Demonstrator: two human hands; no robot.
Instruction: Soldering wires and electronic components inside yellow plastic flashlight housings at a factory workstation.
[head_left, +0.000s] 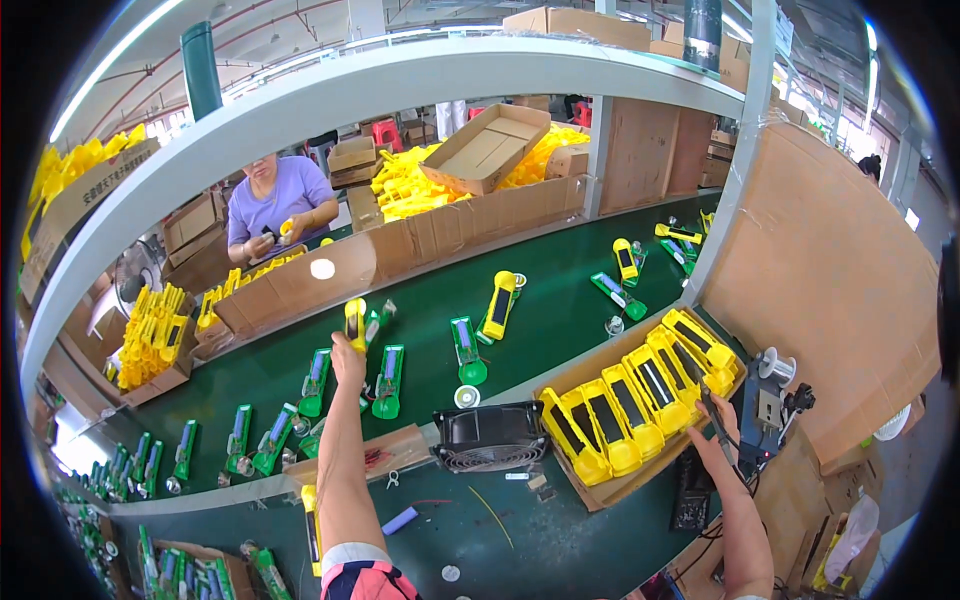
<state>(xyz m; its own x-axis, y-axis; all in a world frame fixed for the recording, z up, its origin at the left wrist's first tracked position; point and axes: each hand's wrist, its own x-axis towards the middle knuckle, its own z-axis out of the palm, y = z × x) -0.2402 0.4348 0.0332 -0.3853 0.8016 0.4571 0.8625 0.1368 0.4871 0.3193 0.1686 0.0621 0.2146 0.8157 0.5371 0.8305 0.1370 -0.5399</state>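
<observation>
My left hand (350, 358) reaches over the green belt, its fingers closed on a yellow plastic housing (355, 318) with a dark panel. Close beside that housing lie green plastic housings (388, 382) with purple cylindrical cells in them. At the right, my right hand (716, 437) grips a dark soldering iron (712, 405) with a cable. It is over the edge of a cardboard tray (597, 497), which holds a row of several yellow housings (630, 405) with dark panels. The iron's tip is too fine to make out against them.
A black fan (490, 437) stands between bench and belt (560, 270). Right of the tray sits a soldering station (768, 405) with a wire spool (777, 367). Across the belt, a person in a purple top (280, 205) handles parts behind a cardboard barrier (420, 245). A metal frame arches overhead.
</observation>
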